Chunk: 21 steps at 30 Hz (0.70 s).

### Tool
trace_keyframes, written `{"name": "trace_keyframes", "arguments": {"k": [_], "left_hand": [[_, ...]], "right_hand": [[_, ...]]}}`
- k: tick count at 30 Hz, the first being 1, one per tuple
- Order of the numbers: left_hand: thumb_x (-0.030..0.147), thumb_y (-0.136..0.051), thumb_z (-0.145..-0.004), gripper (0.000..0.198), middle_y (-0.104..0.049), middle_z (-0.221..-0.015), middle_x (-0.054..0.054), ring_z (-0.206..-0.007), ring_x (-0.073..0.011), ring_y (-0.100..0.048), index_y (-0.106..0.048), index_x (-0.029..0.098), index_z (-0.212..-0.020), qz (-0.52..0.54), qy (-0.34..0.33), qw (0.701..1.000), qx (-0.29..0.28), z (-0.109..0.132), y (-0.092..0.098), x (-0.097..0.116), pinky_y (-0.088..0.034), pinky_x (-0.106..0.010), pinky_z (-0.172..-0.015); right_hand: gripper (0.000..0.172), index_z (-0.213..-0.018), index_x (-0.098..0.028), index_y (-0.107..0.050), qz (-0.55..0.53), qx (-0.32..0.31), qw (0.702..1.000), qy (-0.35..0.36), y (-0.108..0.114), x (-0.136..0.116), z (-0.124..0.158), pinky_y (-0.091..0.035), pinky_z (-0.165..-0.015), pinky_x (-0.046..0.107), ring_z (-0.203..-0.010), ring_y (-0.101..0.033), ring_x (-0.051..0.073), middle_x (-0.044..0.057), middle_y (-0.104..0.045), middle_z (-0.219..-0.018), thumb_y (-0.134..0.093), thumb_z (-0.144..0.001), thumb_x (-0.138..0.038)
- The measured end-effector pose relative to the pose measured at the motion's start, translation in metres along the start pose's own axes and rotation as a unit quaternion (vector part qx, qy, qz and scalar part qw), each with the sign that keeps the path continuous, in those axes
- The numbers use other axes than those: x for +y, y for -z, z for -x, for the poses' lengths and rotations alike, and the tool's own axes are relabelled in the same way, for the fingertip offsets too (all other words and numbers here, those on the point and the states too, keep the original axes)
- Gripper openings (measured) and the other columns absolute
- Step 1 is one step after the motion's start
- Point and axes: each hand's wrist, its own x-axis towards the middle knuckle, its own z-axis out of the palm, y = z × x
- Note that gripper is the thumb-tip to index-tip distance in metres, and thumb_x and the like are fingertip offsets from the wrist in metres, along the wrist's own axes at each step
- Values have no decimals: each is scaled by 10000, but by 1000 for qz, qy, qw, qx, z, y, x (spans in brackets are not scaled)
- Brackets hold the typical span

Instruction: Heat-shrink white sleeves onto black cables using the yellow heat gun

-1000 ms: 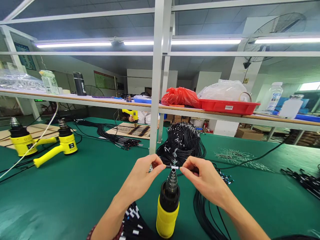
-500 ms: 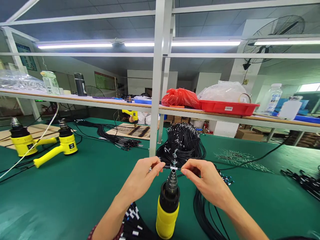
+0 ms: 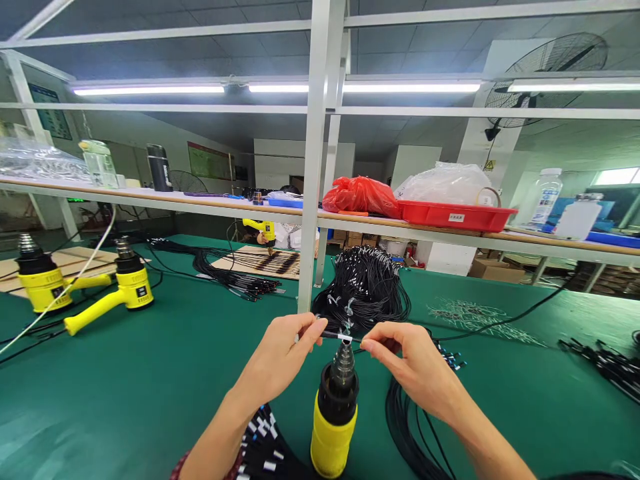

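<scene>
Over the heat gun (image 3: 334,423), a black cable (image 3: 331,335)

The hands (image 3: 284,348) are bare, the left sleeve (image 3: 181,464) (seemingly patterned) maroon.

on our green tabletop (image 3: 175,380) we see two yellow heat guns (image 3: 136,283) at left, a third heat gun (image 3: 334,430) upright nearest us, a heap of black cables (image 3: 367,283) and a scatter of pale strands (image 3: 483,319). along our shelf (image 3: 210,205) we have a black flask (image 3: 159,168), a red bag (image 3: 359,195), a red tray (image 3: 435,215) and two bottles (image 3: 579,219) at right.
</scene>
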Motion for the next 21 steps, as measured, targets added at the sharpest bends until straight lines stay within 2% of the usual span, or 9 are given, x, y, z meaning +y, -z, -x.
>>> {"name": "trace_keyframes", "arguments": {"k": [4, 12, 16, 19, 21], "left_hand": [[507, -381, -960, 472, -519, -625, 34, -592, -130, -420, -553, 185, -661, -6, -1, 1000, -6, -1, -2, -1, -283, -257, -556], [349, -535, -886, 154, -611, -816, 23, -766, -161, -525, -591, 211, -848, 23, 3, 999, 22, 0, -4, 7, -364, -258, -652], [407, -452, -933, 239, -626, -850, 11, -798, -165, -547, -592, 216, -905, 23, 0, 999, 46, -1, -3, 3, -385, -263, -673], [412, -448, -930, 232, -622, -836, 13, -782, -163, -550, -577, 219, -948, -7, 16, 999, 45, 3, 1, -16, -391, -258, -670], [336, -467, -907, 161, -622, -822, 16, -774, -159, -557, -572, 214, -915, -59, 37, 998, 3, 13, 2, -39, -394, -258, -688]], "right_hand": [[252, -744, -203, -656, -15, 7, 1000, 9, -1, 2, 0, -367, -577, 247, -635, -507, 146, -14, -626, -687, -507, -920, -304], [145, -744, -194, -628, -36, 36, 999, -3, -4, 7, -2, -385, -576, 247, -636, -525, 144, -13, -622, -688, -578, -858, -270], [280, -705, -188, -629, -30, 49, 998, -15, -2, 11, -2, -386, -544, 252, -608, -522, 147, 0, -611, -652, -524, -892, -368], [350, -755, -175, -665, -45, 91, 993, -63, 7, 41, 4, -425, -525, 262, -586, -553, 157, 27, -639, -652, -504, -883, -457], [387, -834, -155, -701, -73, 141, 981, -112, 15, 77, 13, -466, -501, 269, -568, -585, 168, 50, -665, -658, -548, -832, -510]]}}
